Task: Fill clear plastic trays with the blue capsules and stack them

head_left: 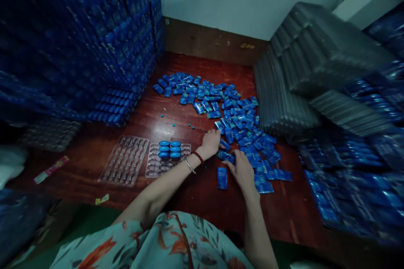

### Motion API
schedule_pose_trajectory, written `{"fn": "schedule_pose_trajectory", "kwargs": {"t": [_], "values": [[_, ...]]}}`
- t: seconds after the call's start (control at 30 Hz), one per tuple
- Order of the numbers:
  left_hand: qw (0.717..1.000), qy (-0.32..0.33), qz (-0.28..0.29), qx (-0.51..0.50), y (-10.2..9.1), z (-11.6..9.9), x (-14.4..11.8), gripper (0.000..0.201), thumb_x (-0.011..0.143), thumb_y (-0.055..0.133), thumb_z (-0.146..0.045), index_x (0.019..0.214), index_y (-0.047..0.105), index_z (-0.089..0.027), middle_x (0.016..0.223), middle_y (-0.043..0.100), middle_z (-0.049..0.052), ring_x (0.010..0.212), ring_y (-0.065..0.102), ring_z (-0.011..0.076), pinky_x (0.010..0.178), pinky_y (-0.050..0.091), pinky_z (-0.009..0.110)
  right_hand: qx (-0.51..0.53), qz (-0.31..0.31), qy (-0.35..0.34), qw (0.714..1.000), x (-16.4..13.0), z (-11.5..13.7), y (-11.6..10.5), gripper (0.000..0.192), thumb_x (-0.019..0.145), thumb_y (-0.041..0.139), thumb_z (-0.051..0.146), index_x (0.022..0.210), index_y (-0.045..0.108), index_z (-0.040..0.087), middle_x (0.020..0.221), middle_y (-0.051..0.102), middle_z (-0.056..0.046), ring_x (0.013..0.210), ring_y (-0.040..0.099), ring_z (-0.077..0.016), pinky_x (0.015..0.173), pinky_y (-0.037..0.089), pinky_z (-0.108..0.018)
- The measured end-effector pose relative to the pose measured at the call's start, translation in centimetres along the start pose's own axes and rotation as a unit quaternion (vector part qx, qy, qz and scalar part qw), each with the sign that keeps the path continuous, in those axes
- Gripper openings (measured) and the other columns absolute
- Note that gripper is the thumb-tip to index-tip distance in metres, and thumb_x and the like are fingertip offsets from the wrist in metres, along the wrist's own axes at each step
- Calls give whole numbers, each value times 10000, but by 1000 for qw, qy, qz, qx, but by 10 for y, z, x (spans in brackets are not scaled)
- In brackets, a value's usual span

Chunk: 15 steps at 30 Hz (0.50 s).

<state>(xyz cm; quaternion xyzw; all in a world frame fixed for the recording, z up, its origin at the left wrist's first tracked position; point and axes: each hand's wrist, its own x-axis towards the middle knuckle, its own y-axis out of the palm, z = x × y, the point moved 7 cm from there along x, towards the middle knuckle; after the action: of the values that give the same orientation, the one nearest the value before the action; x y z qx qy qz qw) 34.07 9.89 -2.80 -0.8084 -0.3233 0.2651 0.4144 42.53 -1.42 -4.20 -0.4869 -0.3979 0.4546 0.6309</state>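
My left hand point(212, 142), with red beads and a silver bracelet at its wrist, has its fingers curled at a small blue wrapped packet point(224, 145) by the pile's near edge. My right hand point(243, 169) pinches another blue packet point(226, 157) between thumb and fingers, just in front of the left fingertips. A single packet point(222, 178) lies flat below them. Beyond both hands spreads a loose pile of blue packets point(238, 122). Left of my forearm, a clear moulded tray point(154, 168) carries several glossy blue oval pieces point(169, 149) in two columns.
Another clear tray point(123, 162) lies further left. Tall stacks of filled blue trays point(126, 29) stand on the left, grey tray stacks point(284, 80) and more blue stacks point(353, 185) on the right. Tiny blue bits point(174, 125) dot the reddish wooden table point(186, 201). A wall point(217, 0) closes the back.
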Motion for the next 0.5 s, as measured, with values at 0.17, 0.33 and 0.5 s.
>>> {"fn": "schedule_pose_trajectory", "kwargs": {"t": [0.17, 0.33, 0.5], "values": [[999, 29, -36, -26, -10, 17, -53, 141, 921, 414, -184, 1035, 484, -141, 1102, 521, 126, 979, 552, 214, 821, 467, 335, 105, -60, 18, 992, -9, 12, -6, 242, 899, 409, 372, 995, 533, 189, 925, 608, -100, 886, 578, -244, 753, 464, -363], [972, 74, -191, -113, -51, 63, -162, 182, 916, 410, -171, 1086, 468, -200, 1044, 556, 88, 974, 553, 201, 856, 467, 341, 268, -45, -51, 961, -23, 59, -15, 253, 900, 407, 270, 1107, 538, 208, 1050, 620, -91, 995, 588, -217, 882, 459, -377], [960, 7, -271, -75, -73, 121, -240, 233, 889, 430, -150, 1096, 519, -213, 1028, 574, 70, 949, 591, 182, 805, 500, 290, 319, 60, -101, 940, -30, 117, -4, 244, 905, 453, 248, 1144, 493, 217, 1026, 623, -70, 932, 617, -201, 803, 499, -325]]}}
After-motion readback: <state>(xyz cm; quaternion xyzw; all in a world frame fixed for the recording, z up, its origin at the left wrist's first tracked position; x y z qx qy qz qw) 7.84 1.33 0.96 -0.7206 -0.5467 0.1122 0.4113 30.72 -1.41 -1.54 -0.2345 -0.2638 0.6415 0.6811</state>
